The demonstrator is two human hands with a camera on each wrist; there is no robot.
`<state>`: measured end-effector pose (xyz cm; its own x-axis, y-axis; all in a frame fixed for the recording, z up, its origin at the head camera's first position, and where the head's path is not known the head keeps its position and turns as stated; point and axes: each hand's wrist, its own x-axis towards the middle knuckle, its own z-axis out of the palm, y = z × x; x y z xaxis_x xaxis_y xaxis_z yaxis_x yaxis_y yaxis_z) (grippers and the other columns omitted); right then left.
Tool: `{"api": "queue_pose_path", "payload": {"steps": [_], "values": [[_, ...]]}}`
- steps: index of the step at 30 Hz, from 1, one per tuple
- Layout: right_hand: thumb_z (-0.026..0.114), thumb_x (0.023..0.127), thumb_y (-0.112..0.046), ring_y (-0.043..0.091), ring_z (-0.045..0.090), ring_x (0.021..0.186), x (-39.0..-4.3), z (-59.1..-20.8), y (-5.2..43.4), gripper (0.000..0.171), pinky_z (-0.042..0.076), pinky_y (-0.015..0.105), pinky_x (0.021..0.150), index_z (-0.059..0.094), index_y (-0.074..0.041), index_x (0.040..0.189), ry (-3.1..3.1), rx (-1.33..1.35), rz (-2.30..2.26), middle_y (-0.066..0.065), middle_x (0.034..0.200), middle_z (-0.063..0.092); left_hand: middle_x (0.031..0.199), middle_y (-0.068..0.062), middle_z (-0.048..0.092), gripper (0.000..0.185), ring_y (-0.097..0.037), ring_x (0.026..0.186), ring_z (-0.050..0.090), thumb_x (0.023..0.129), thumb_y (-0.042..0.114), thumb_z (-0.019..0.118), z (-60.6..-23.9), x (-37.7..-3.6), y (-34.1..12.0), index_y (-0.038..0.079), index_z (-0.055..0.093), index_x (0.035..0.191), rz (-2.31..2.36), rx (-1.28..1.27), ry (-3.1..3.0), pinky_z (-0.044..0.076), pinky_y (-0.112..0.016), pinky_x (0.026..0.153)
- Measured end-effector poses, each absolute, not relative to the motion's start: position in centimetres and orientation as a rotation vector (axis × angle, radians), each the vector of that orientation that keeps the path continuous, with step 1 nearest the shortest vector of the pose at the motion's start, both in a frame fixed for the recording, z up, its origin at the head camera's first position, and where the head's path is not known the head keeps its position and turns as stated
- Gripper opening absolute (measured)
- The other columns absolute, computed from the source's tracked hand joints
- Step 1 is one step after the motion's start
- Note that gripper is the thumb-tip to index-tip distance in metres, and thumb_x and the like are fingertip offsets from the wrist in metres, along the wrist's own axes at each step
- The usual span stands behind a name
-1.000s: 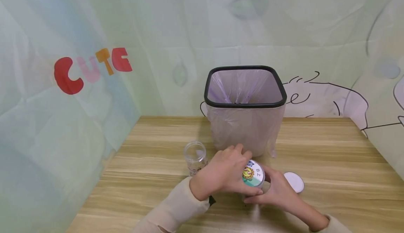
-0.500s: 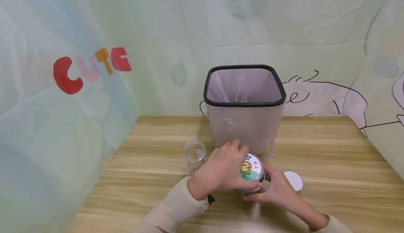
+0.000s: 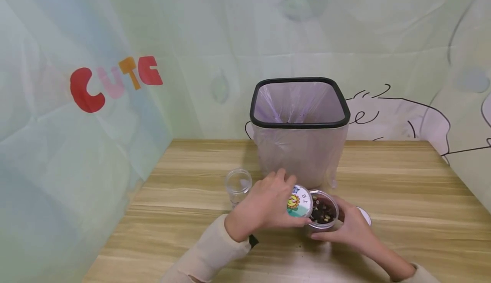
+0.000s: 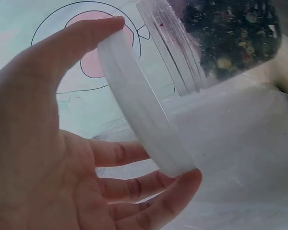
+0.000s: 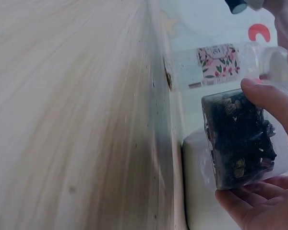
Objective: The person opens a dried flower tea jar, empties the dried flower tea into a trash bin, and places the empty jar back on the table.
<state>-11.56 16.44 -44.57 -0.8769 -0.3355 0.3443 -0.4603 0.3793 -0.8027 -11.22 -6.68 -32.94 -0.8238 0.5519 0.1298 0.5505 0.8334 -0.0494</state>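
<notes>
My left hand pinches a round lid by its edge, thumb on one side and fingertips on the other. The lid's top has a yellow sunflower cartoon and green print; its pale rim shows in the left wrist view. Just right of it, my right hand grips a transparent plastic jar around its sides. The jar's mouth is uncovered, and a dark dried mix with paler bits fills much of it. In the head view the lid overlaps the jar's left rim; the left wrist view shows a gap between them.
Left of my hands stands a second transparent jar without a lid, bearing a pink floral label. A white round lid lies behind my right hand. A bin with a black rim and plastic liner stands at the back of the wooden table.
The printed lid has come off the jar and moved left with my left hand, uncovering the dark mix. My right hand has shifted slightly right with the jar.
</notes>
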Motion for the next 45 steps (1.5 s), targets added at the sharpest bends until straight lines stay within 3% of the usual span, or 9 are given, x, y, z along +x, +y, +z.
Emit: {"api": "queue_pose_path", "payload": {"steps": [17, 34, 45], "values": [[0.101, 0.051, -0.030, 0.010, 0.064, 0.102, -11.3, -44.8, 18.3, 0.088, 0.049, 0.022, 0.086, 0.062, -0.003, 0.125, -2.586, 0.577, 1.376, 0.008, 0.114, 0.070, 0.092, -0.003, 0.050, 0.076, -0.016, 0.079, 0.051, 0.065, 0.070, 0.079, -34.5, -11.5, -6.9, 0.011, 0.056, 0.108, 0.024, -0.846, -2.960, 0.050, -0.025, 0.058], [0.100, 0.051, -0.030, 0.024, 0.065, 0.104, -11.3, -44.1, 18.5, 0.090, 0.048, 0.022, 0.088, 0.061, 0.002, 0.125, -2.639, 0.510, 1.319, 0.014, 0.115, 0.070, 0.094, -0.006, 0.051, 0.075, -0.018, 0.081, 0.052, 0.065, 0.060, 0.087, -37.9, -12.5, -6.3, 0.005, 0.059, 0.109, 0.061, -0.834, -3.110, 0.049, -0.025, 0.071], [0.100, 0.052, -0.028, 0.013, 0.063, 0.105, -11.2, -44.3, 18.6, 0.088, 0.047, 0.018, 0.088, 0.061, 0.001, 0.126, -2.613, 0.537, 1.398, 0.012, 0.115, 0.070, 0.095, -0.008, 0.051, 0.076, -0.019, 0.086, 0.053, 0.065, 0.057, 0.088, -39.6, -12.9, -6.2, 0.002, 0.060, 0.110, 0.082, -0.709, -3.196, 0.051, -0.027, 0.074]]}}
